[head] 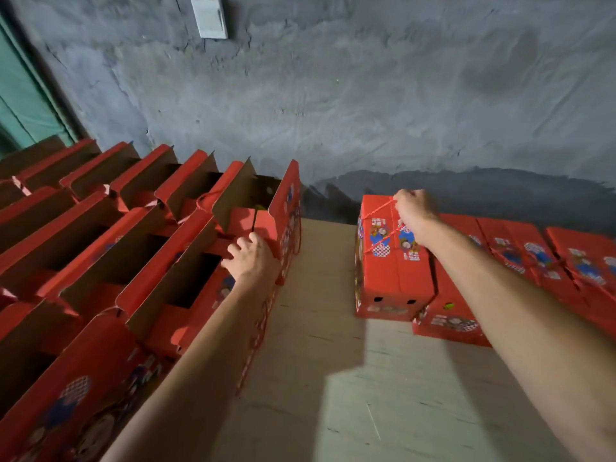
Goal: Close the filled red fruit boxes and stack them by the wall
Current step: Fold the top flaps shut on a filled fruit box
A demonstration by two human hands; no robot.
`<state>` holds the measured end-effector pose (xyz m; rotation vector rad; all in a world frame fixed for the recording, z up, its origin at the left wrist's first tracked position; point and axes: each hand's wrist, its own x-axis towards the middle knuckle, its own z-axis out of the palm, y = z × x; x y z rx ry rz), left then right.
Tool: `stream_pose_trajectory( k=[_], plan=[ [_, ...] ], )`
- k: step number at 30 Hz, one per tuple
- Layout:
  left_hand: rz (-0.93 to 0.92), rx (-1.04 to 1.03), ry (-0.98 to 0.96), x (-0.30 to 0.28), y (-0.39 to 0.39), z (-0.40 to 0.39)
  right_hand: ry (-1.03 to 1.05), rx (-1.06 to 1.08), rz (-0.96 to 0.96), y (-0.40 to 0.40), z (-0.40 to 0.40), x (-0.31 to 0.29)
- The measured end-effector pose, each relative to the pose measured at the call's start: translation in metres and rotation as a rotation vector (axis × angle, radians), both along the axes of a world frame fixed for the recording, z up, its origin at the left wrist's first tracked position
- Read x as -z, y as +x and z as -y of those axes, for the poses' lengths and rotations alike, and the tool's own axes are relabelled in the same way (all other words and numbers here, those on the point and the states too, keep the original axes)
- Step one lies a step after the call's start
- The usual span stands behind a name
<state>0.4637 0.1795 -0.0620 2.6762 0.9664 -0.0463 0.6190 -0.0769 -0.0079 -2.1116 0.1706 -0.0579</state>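
Note:
A closed red fruit box (393,271) with cartoon print hangs or stands at the right, close to the grey wall. My right hand (415,216) grips its red cord handle (378,210) from above. Just right of it lies a row of closed red boxes (540,258) along the wall. On the left stand several open red boxes (140,258) with flaps up. My left hand (251,258) rests with relaxed fingers on the flap edge of the nearest open box (266,225), holding nothing.
A pale plywood floor (320,378) runs between the open boxes and the closed row. The rough grey wall (333,95) carries a white switch plate (210,18). A green door edge (20,95) shows at far left.

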Motion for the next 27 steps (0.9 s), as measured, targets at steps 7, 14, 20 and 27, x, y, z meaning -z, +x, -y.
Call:
stream_pose_trajectory(
  k=[7,14,20,27],
  plan=[
    [-0.051,-0.094,0.09,0.013,-0.001,-0.023,-0.149,0.0,-0.035,0.004,0.023,0.022],
    [-0.018,0.086,0.009,-0.001,-0.007,-0.016,-0.726,-0.107,0.172,-0.051,0.008,0.012],
    [-0.037,0.338,0.075,-0.012,-0.048,0.04,-0.616,-0.331,0.097,-0.125,-0.005,0.01],
    [-0.017,0.749,0.319,-0.015,-0.165,0.143,-0.458,-0.354,-0.044,-0.235,0.035,0.03]
  ],
)
